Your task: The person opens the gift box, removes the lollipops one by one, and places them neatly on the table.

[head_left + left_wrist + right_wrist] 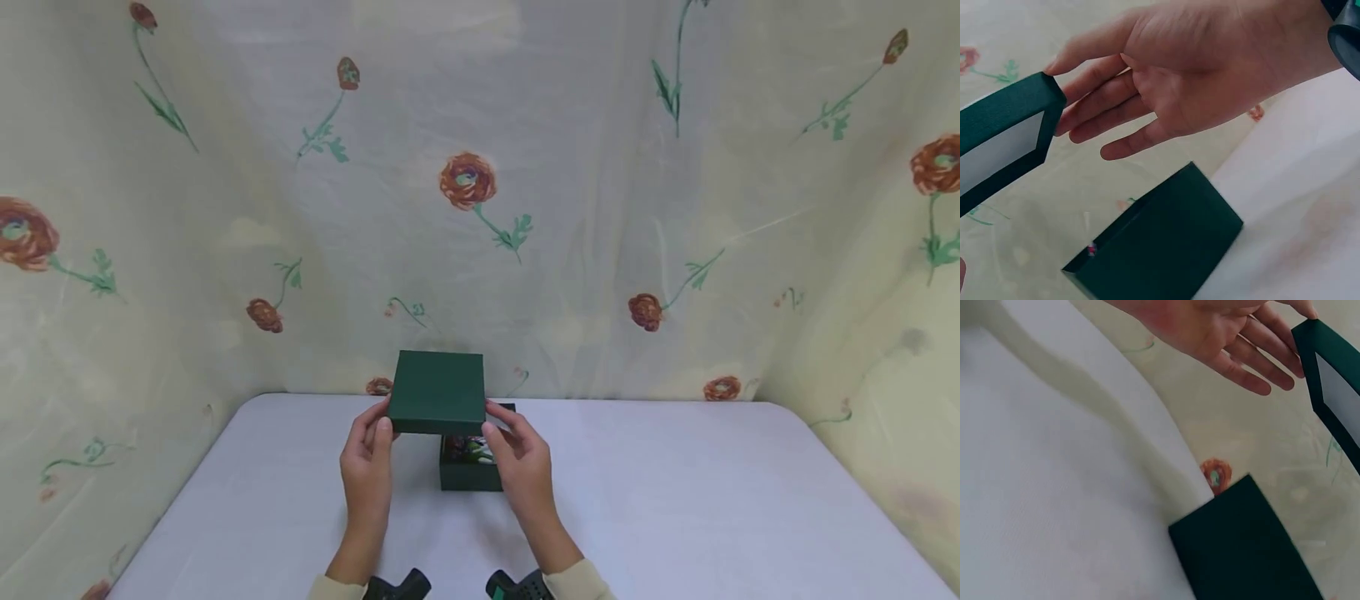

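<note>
A dark green box lid (pixel 437 387) is held up in the air between both hands, its pale inside facing down in the wrist views. My left hand (pixel 367 467) pinches its left edge between thumb and fingers. On the opposite edge, the thumb and fingertips of my right hand (pixel 528 475) grip it. Below and behind the lid, the matching green box (pixel 471 477) stands uncovered on the table. Small multicoloured contents (pixel 477 451) show inside, partly hidden by the lid and right hand. The left wrist view shows the outer wall of the box (pixel 1166 237) beneath the hand.
The table (pixel 675 483) has a white top with rounded far corners. A pale curtain (pixel 570 208) printed with red flowers hangs behind it and along both sides. Dark devices are strapped at both wrists, beside beige sleeves (pixel 577 581).
</note>
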Available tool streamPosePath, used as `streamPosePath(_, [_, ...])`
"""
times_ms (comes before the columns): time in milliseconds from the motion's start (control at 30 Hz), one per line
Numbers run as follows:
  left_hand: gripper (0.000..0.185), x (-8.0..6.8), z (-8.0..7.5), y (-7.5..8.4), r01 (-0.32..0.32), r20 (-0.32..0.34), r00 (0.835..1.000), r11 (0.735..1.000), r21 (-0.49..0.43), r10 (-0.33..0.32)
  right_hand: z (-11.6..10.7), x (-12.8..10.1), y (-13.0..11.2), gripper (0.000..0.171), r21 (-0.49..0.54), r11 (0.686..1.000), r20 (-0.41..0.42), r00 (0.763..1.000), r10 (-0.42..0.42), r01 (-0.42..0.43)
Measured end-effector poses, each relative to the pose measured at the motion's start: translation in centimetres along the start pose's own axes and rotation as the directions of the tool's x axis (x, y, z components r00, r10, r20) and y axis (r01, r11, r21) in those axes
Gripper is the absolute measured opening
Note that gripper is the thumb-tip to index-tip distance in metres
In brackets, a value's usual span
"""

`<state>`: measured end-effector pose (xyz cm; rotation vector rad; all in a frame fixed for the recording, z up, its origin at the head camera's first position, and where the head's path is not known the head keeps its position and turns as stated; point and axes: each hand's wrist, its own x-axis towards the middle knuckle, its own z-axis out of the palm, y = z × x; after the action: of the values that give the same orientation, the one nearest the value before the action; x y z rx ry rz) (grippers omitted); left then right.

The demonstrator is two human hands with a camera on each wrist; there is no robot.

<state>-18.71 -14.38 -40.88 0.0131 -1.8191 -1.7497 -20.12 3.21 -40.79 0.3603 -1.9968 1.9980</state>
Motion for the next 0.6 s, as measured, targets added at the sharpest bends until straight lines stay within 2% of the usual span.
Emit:
streamPosePath(67, [0.034, 0.2, -0.3, 0.1, 0.013, -0.013, 1.000, 1.000, -0.002, -0.013, 0.4, 0.2, -0.3, 0.033, 0.011, 1.000, 0.001, 1.000, -0.009, 0.009])
streamPosePath(133, [0.035, 0.6, -0.7, -0.6, 0.029, -0.028, 0.999, 1.000, -0.006, -0.029, 0.8, 0.4, -0.4, 0.032, 0.020, 1.000, 0.002, 1.000, -0.017, 0.017])
streamPosePath(200, [0.035, 0.7, -1.0, -0.4, 0.038, -0.039, 0.999, 0.999, 0.003, -0.038, 1.3, 0.5, -0.5, 0.031, 0.024, 1.000, 0.002, 1.000, -0.016, 0.016])
streamPosePath(300, [0.035, 0.9, -1.6, -0.2, 0.021, -0.051, 0.998, 1.000, 0.010, -0.020, 1.9, 0.6, -0.9, 0.030, 0.015, 1.000, -0.007, 1.000, -0.008, 0.008])
streamPosePath(367, [0.034, 0.9, -2.0, 0.8, 0.001, -0.058, 0.998, 0.999, 0.032, 0.001, 2.3, 0.7, -1.1, 0.030, 0.009, 1.000, -0.012, 1.000, -0.004, 0.004])
streamPosePath(433, [0.035, 1.3, -2.4, 0.2, -0.005, -0.068, 0.998, 0.999, 0.047, 0.008, 2.8, 0.9, -1.2, 0.030, 0.002, 1.000, -0.018, 1.000, -0.016, 0.016])
streamPosePath(600, [0.034, 2.1, -3.2, -1.7, 0.012, -0.111, 0.994, 0.995, 0.095, -0.002, 3.7, 1.7, 0.5, 0.027, 0.012, 0.999, -0.017, 0.999, -0.031, 0.031])
